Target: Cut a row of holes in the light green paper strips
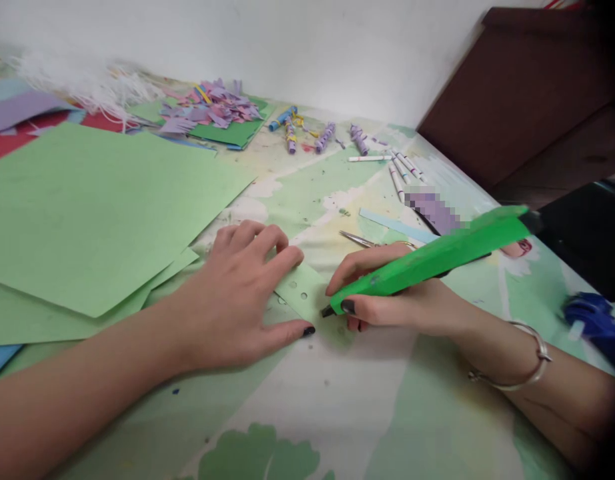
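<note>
My left hand (240, 310) rests on the table with its thumb spread and fingers bent, palm down. It lies over one end of a small light green paper strip (310, 287) with several round hole-like marks. My right hand (387, 300) is closed around a long bright green pen-like tool (432, 257) with a dark tip. The tool slants up to the right. Its tip points down at the strip, close by my left thumb; I cannot tell whether it touches. Small metal scissors (357, 239) lie just behind my right hand, their handles partly hidden.
Large light green sheets (102, 213) lie at left. Behind them are white shredded strands (87, 87) and purple-pink paper scraps (215, 107). Several small purple rolls (325, 138) and white markers (407, 167) are scattered at the back. A blue object (595, 323) sits at right.
</note>
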Motion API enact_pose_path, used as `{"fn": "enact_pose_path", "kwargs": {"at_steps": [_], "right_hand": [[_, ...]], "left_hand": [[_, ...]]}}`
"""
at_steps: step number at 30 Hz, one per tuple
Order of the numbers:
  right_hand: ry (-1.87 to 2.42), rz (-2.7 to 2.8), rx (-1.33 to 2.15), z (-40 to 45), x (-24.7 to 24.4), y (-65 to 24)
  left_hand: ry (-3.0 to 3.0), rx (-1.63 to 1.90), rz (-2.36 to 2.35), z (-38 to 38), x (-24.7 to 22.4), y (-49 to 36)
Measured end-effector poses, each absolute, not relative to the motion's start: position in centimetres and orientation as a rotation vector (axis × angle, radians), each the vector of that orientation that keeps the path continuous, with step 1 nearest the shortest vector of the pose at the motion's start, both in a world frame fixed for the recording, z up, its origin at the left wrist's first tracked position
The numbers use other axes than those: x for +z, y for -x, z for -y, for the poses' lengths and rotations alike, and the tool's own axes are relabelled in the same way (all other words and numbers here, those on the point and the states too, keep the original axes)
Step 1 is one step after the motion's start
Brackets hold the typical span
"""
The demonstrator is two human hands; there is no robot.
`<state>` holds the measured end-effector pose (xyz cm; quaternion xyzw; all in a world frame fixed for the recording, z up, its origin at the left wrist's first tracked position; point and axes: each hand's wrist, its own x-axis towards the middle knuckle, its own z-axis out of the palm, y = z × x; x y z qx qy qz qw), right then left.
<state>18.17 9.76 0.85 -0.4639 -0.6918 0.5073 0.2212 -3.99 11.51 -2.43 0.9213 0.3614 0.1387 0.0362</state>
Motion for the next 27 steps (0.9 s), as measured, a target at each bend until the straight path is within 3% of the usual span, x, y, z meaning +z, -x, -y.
{"fn": "enact_pose_path", "kwargs": {"at_steps": [5, 18, 27], "right_hand": [[1.309, 1.889, 1.426, -9.4, 0.3, -17.9], [1.330, 1.897, 1.521, -9.3, 0.9, -17.7], [1.327, 1.920, 1.602, -10.1, 1.2, -18.2]], "left_hand": [[-2.859, 0.379, -1.044, -11.6, -2.5, 4.0], [-2.921, 0.148, -1.518, -10.3, -2.1, 3.2], [-2.922, 0.154, -1.570, -10.3, -2.4, 3.3]]}}
